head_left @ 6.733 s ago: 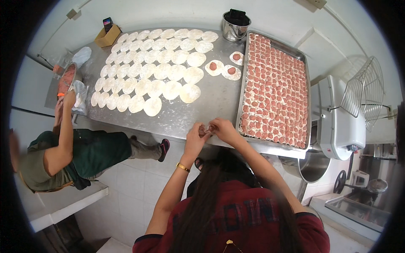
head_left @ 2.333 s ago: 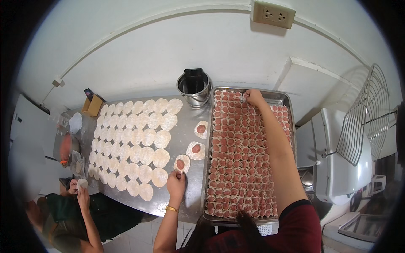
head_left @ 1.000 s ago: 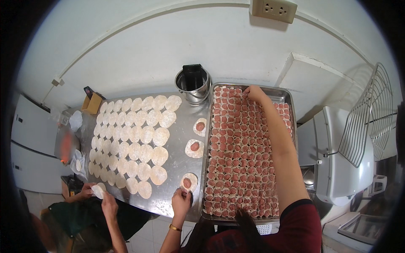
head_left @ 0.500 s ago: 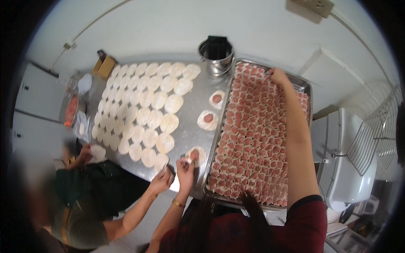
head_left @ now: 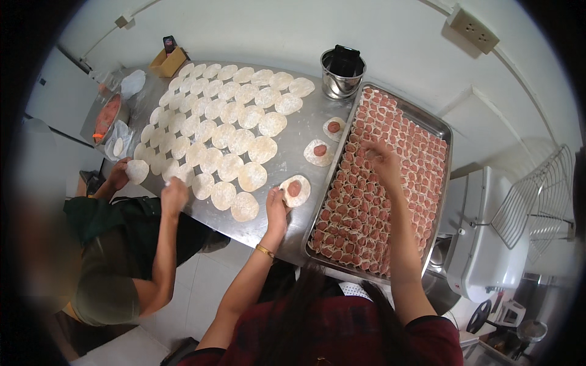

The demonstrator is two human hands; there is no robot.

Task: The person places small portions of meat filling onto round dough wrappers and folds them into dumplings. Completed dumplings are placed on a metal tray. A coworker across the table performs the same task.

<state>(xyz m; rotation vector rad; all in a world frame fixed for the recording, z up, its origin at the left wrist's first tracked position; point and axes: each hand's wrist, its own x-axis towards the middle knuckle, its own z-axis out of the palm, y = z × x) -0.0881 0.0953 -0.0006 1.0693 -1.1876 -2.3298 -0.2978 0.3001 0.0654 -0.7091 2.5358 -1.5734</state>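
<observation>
My L hand (head_left: 276,210) pinches a filled wrapper (head_left: 304,194) over floury steel tbl (head_left: 284,166); R hand (head_left: 386,166) above tray (head_left: 430,122) to its rt, grip can't tell; white wall (head_left: 256,30) beyond both.

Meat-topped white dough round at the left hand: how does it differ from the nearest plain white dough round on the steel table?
The meat-topped dough round carries a reddish filling lump; the plain dough round is bare. The left hand pinches the meat-topped round's edge; no hand touches the plain round. Both are pale and roundish.
</observation>
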